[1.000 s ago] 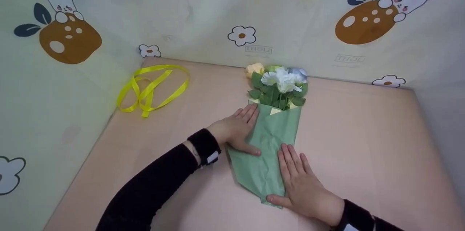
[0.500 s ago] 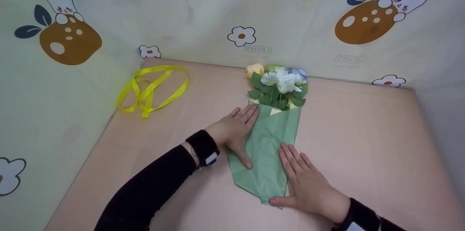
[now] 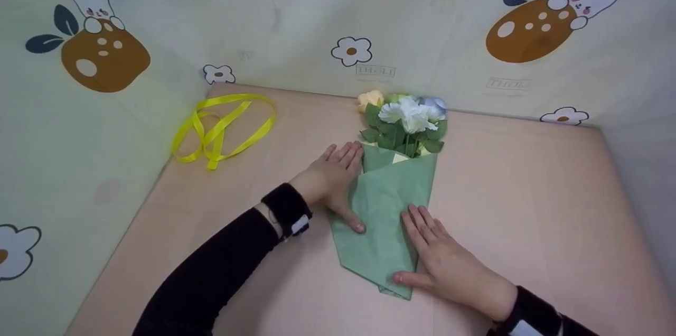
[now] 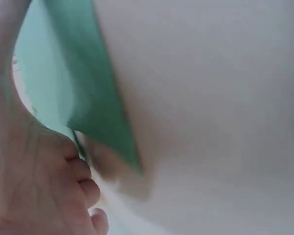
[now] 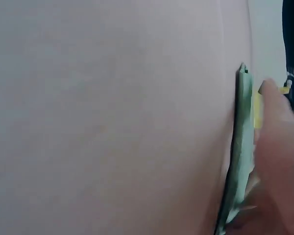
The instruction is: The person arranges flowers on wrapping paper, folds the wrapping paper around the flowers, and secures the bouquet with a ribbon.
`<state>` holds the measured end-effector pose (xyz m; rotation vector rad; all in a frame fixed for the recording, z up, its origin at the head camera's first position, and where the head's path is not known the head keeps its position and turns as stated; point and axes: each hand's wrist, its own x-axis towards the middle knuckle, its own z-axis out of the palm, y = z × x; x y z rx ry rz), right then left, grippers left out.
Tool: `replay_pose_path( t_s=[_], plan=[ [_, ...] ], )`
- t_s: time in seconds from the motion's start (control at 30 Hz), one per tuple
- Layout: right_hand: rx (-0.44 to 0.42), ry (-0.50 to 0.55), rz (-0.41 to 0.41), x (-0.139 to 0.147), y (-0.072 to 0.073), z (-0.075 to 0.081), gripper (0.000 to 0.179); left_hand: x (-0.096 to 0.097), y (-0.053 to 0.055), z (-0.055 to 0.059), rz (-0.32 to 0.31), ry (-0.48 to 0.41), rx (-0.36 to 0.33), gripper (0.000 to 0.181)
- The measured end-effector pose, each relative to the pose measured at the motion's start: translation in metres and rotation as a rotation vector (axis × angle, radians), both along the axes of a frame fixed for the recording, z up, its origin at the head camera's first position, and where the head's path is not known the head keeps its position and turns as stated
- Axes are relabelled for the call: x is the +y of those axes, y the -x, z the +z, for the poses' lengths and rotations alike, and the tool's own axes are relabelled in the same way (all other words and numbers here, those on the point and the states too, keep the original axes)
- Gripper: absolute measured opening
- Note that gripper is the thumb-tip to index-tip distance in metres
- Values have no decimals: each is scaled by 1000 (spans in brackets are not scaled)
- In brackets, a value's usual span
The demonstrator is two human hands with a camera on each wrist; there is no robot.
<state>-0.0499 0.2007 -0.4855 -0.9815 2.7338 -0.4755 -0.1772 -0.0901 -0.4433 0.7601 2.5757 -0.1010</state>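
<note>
A bouquet of flowers (image 3: pixel 412 114), with white, peach and bluish blooms and green leaves, lies on the table with its stems inside green wrapping paper (image 3: pixel 388 204). The paper's lower end is folded to a slanted edge. My left hand (image 3: pixel 332 180) rests along the left side of the wrap, fingers extended, thumb over the paper. On the lower right side my right hand (image 3: pixel 441 262) touches the wrap with straight fingers, its thumb near the bottom corner. In the left wrist view a flap of green paper (image 4: pixel 98 88) stands beside the hand. The right wrist view shows the wrap's folded edge (image 5: pixel 242 132).
A loosely looped yellow ribbon (image 3: pixel 222 135) lies at the table's back left. The pinkish table (image 3: pixel 517 193) meets a wall covering (image 3: pixel 296 19) printed with rabbits and flowers at the back and left.
My left hand has shifted slightly up and left, off the paper's front. The wrap's front layer now looks smoother, with a slanted upper edge showing. The right hand has barely moved.
</note>
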Motion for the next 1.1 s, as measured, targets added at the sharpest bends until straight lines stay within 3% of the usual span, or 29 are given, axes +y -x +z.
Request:
replay_pose_path(
  t_s=[0.2, 0.3, 0.4, 0.47, 0.57, 0.67, 0.77, 0.87, 1.1],
  plan=[
    [134, 150, -97, 16, 12, 16, 83, -22, -9, 17, 37, -191, 33, 151],
    [188, 184, -160, 28, 20, 23, 61, -36, -15, 21, 64, -298, 50, 131],
    [212, 206, -199, 44, 29, 27, 49, -53, -20, 22, 132, -374, 115, 104],
    [212, 203, -213, 56, 35, 27, 52, -67, -23, 21, 212, -409, 174, 87],
    [175, 201, -249, 76, 47, 28, 68, -94, -23, 19, 392, -450, 265, 71],
    [119, 223, -332, 95, 60, 30, 81, -126, -20, 17, 580, -466, 333, 67],
    [88, 272, -423, 109, 72, 33, 86, -153, -17, 14, 698, -432, 362, 62],
    [72, 308, -481, 119, 80, 35, 88, -167, -14, 8, 736, -397, 362, 55],
    [-42, 288, -533, 121, 95, 42, 92, -174, 0, -9, 745, -430, 345, 18]
  ],
)
